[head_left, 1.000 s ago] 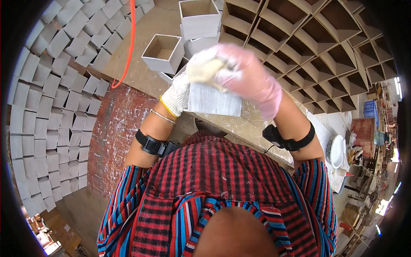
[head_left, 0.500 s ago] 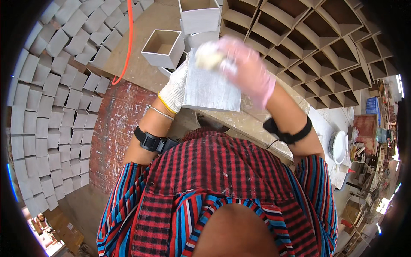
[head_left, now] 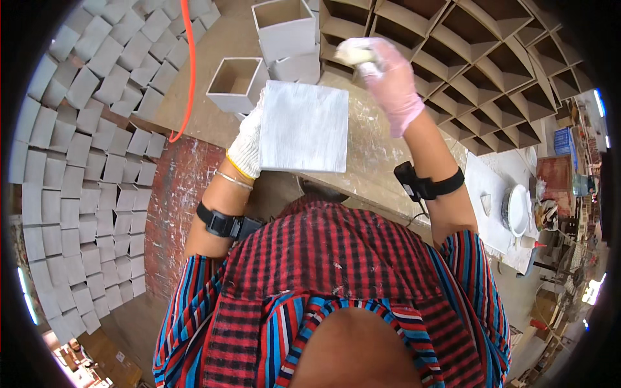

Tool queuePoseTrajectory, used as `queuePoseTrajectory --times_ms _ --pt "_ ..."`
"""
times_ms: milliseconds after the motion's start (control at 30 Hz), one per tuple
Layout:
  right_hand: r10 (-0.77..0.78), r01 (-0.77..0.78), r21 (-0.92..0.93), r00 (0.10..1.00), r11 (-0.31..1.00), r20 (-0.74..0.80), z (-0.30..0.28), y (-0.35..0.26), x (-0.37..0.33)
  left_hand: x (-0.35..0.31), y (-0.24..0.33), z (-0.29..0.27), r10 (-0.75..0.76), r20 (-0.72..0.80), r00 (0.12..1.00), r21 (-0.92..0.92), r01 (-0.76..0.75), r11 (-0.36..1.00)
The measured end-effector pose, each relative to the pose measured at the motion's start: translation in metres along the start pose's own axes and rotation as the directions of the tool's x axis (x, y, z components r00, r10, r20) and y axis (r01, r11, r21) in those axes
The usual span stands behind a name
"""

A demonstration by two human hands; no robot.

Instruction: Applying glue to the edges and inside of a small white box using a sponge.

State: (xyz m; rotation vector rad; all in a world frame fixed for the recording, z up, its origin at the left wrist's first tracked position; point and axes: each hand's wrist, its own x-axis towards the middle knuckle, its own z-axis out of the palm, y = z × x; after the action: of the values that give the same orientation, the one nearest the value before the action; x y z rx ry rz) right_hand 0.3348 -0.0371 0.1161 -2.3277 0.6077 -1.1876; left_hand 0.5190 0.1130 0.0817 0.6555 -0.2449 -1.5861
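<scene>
A square box (head_left: 304,126) with a streaky greyish-white painted face is held over the worktable. My left hand (head_left: 246,146), in a white knitted glove, is closed on its left side; the fingers are mostly hidden behind the box. My right hand (head_left: 392,81), in a pink glove, is up and to the right of the box, apart from it. Its fingers are closed round a whitish wad (head_left: 354,54), either cloth or sponge. Just beyond the held box stand an open-topped pale box (head_left: 236,101) and a stack of similar boxes (head_left: 284,35).
Tall rows of grey-white boxes (head_left: 84,213) line the left. An orange hose (head_left: 192,71) hangs down near them. Unpainted brown open boxes (head_left: 446,58) are stacked at the far right. A white basin (head_left: 517,210) stands on a side surface at right.
My right hand with the whitish wad has lifted off the box face and moved up and right. The box has shifted slightly left, its painted face now uncovered.
</scene>
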Motion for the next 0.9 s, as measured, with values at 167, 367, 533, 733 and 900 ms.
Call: queuePoseTrajectory --times_ms 167,367,533,733,900 --pt "0.255 -0.25 0.12 0.966 0.961 -0.031 -0.016 0.033 -0.034 -0.008 0.067 0.01 0.239 0.031 0.97 0.253 -0.239 0.937" --pt "0.531 -0.49 0.351 0.847 0.798 -0.023 -0.01 0.025 -0.087 0.027 0.149 -0.018 0.502 -0.261 0.824 0.814 -0.092 0.574" --pt "0.566 -0.484 0.456 0.823 0.747 -0.055 -0.008 0.027 -0.109 0.041 0.168 -0.021 0.487 -0.255 0.835 0.963 0.176 0.203" --pt "0.471 -0.418 0.295 0.871 0.859 -0.14 -0.006 0.034 -0.131 0.1 0.185 -0.046 0.283 -0.166 0.945 0.982 0.184 -0.039" --pt "0.553 -0.508 0.258 0.821 0.821 -0.141 -0.023 0.024 -0.141 0.118 0.197 -0.045 0.021 -0.099 0.995 0.946 0.1 -0.307"
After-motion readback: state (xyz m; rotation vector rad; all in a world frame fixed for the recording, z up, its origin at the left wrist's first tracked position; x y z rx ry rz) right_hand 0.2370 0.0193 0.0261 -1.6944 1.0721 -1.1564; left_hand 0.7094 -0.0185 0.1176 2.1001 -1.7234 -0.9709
